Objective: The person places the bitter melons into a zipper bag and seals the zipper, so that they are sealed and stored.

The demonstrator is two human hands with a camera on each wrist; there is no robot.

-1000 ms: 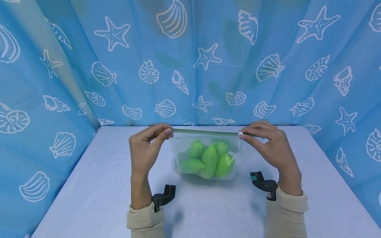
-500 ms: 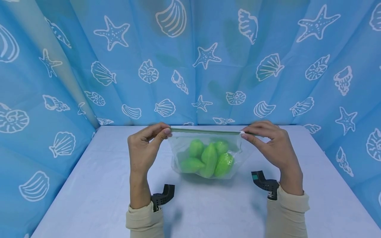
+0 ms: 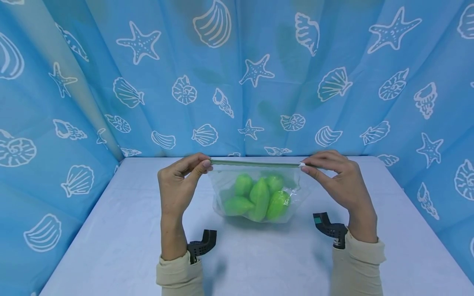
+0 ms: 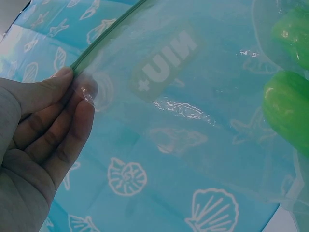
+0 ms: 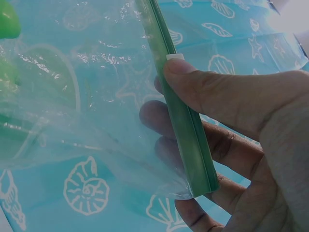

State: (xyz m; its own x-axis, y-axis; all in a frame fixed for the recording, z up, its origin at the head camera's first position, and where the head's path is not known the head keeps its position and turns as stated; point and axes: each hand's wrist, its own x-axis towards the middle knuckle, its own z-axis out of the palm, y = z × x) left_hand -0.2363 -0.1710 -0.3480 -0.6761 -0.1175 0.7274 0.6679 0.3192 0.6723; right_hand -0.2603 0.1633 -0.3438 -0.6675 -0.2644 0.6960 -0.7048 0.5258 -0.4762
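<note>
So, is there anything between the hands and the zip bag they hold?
Nothing visible. The left hand pinches the left end of the green zip strip directly, and the right hand pinches its right end beside the white slider. The bag hangs between them.

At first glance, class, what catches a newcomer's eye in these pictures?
A clear zip bag of bright green fruit-like pieces hangs mid-frame above the table. The left hand and right hand each pinch an end of its green seal strip. Behind hangs a blue seashell curtain.
</note>
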